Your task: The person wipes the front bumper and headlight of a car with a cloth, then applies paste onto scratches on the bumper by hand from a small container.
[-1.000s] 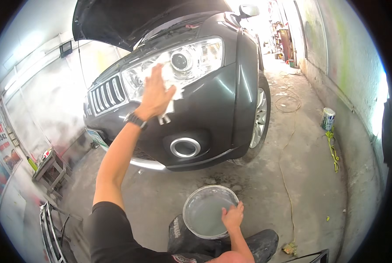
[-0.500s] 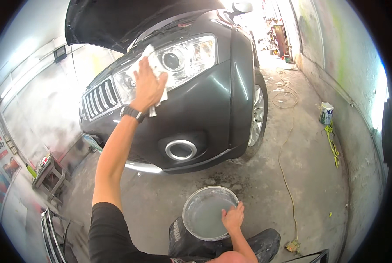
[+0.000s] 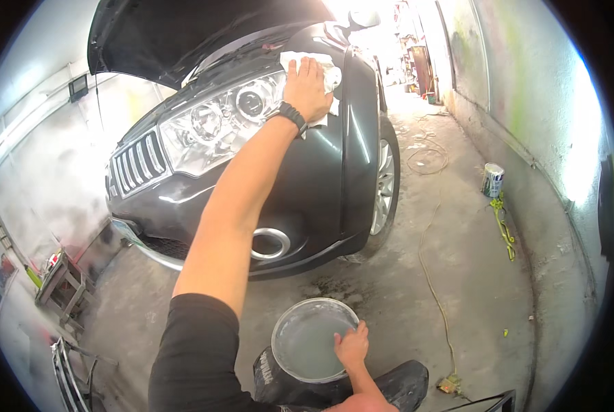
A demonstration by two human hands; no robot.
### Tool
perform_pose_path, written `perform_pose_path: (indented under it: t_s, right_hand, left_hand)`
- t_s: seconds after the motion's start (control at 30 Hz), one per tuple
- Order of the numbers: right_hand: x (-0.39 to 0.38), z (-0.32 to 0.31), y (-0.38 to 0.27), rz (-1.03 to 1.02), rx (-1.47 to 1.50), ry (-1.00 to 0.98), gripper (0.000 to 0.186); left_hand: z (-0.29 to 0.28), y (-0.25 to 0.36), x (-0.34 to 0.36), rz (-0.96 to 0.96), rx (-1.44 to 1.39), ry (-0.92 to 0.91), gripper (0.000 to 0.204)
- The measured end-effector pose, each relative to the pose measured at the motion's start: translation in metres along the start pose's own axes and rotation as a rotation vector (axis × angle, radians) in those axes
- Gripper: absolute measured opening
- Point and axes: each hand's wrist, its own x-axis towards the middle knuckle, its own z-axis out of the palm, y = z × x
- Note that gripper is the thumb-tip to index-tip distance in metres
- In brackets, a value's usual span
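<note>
My left hand (image 3: 308,93) lies with its fingers stretched along a white cloth (image 3: 326,71), holding it pressed on the outer corner of the headlight (image 3: 217,122). The clear headlight belongs to a dark grey car (image 3: 307,165). Low in front of me, my right hand (image 3: 351,345) grips the right rim of a round basin (image 3: 279,343) of cloudy grey liquid. Its thumb reaches inside the rim, and part of the grip is hidden. The basin sits between my knees.
Overhead the hood (image 3: 183,34) stands raised. A yellowish cord (image 3: 427,268) runs over the floor on the right, near a paint can (image 3: 492,180) and a yellow-green strap (image 3: 504,230). A small wooden stool (image 3: 63,285) stands at the left.
My left hand has slid the cloth rightward across the headlight, from its middle to its outer corner. My right hand stays at the basin's rim. The whole view has shifted slightly.
</note>
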Motion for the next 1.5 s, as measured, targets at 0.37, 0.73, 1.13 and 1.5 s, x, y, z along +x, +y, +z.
perform_pose_path:
  t_s: [0.37, 0.73, 1.13, 1.5]
  right_hand:
    - [-0.001, 0.0, 0.004, -0.013, 0.025, 0.03, 0.043]
    - [-0.002, -0.003, -0.002, -0.016, 0.017, -0.039, 0.046]
    - [-0.002, 0.003, 0.001, -0.044, 0.014, 0.003, 0.044]
    - [-0.003, 0.0, 0.004, -0.03, 0.033, -0.005, 0.043]
  left_hand:
    - [-0.036, -0.024, -0.038, -0.026, -0.18, -0.048, 0.076]
    - [-0.024, -0.181, -0.208, -0.499, -0.368, 0.007, 0.087]
    - [-0.029, -0.171, -0.32, -0.511, -0.307, -0.083, 0.081]
    - [-0.077, -0.015, -0.237, -0.125, -0.342, 0.004, 0.09]
